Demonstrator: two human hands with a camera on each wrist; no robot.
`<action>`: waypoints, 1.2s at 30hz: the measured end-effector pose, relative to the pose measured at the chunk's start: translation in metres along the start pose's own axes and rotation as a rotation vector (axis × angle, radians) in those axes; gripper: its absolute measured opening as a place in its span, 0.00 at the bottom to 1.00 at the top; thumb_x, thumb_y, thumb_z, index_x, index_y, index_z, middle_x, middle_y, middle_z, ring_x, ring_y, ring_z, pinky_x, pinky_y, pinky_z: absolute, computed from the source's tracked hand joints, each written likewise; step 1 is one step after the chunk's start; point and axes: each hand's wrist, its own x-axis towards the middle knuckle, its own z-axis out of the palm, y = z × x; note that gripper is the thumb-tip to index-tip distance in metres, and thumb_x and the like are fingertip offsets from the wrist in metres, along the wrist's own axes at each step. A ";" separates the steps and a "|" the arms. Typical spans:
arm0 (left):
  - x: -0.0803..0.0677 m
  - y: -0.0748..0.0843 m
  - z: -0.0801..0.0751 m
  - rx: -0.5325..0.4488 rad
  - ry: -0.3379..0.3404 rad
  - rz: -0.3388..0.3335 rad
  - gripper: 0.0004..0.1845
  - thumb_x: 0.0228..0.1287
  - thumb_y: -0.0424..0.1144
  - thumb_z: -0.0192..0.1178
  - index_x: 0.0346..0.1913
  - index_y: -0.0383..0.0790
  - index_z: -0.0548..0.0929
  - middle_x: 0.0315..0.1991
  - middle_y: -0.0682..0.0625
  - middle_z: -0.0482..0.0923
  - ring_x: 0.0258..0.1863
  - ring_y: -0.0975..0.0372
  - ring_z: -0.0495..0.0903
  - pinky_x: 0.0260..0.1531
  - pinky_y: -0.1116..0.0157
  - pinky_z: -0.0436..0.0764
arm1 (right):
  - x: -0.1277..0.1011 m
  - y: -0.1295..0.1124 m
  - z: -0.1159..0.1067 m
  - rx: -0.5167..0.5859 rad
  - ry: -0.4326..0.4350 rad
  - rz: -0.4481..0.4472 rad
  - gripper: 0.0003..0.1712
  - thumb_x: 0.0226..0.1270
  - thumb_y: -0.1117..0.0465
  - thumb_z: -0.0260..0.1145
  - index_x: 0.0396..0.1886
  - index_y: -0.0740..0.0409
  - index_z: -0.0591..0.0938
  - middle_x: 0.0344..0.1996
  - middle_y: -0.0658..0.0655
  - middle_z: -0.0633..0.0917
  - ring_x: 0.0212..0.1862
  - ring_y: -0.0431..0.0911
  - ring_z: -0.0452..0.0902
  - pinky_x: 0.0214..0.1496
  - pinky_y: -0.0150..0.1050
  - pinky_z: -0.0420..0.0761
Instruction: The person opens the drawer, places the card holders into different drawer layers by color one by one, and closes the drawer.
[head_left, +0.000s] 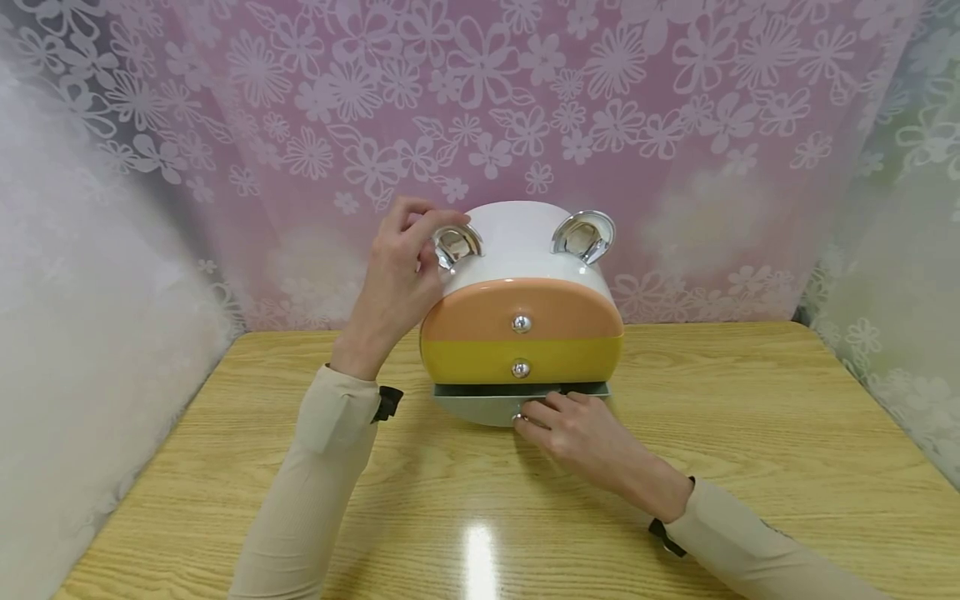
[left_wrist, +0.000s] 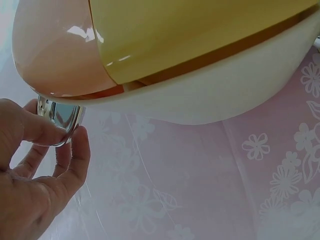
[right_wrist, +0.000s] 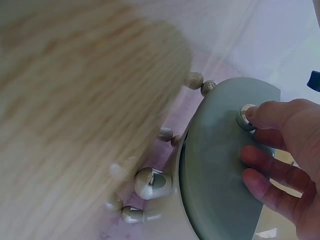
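**Now: grey drawer part-open, knob pinched at front**

Right hand [head_left: 581, 433] pinches the knob [right_wrist: 245, 116] of the grey bottom drawer [head_left: 480, 406], which juts toward the person from the animal-shaped drawer box [head_left: 521, 333] mid-table [head_left: 750, 433]. Slide axis runs front-to-back. Left hand [head_left: 397, 279] grips the chrome ear [left_wrist: 62, 116], fingers curled round it.

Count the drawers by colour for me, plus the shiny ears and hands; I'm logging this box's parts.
Orange drawer: 1
Yellow drawer: 1
Grey drawer: 1, partly pulled out
Chrome ears: 2, the left ear held by the left hand, the right ear free
Hands: 2, the right hand at the grey drawer's knob
Total: 7
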 end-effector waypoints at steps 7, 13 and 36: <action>0.001 0.000 0.001 -0.008 0.024 0.009 0.26 0.62 0.17 0.45 0.52 0.41 0.87 0.51 0.42 0.74 0.47 0.53 0.73 0.41 0.62 0.70 | 0.001 0.002 0.002 0.010 -0.003 0.000 0.11 0.60 0.61 0.68 0.42 0.49 0.88 0.40 0.46 0.87 0.37 0.43 0.84 0.34 0.34 0.83; 0.001 0.000 0.000 -0.013 0.024 -0.002 0.26 0.62 0.18 0.45 0.52 0.41 0.87 0.51 0.42 0.74 0.45 0.54 0.73 0.39 0.63 0.69 | 0.002 0.004 0.003 -0.003 0.003 -0.006 0.11 0.60 0.62 0.67 0.42 0.48 0.88 0.40 0.45 0.87 0.36 0.43 0.83 0.32 0.33 0.80; 0.000 0.003 0.000 -0.029 0.016 -0.008 0.26 0.62 0.18 0.44 0.52 0.42 0.87 0.52 0.42 0.74 0.42 0.54 0.74 0.36 0.64 0.68 | 0.003 0.011 0.010 -0.054 -0.001 0.000 0.13 0.56 0.64 0.74 0.41 0.46 0.88 0.40 0.44 0.87 0.40 0.42 0.83 0.38 0.33 0.81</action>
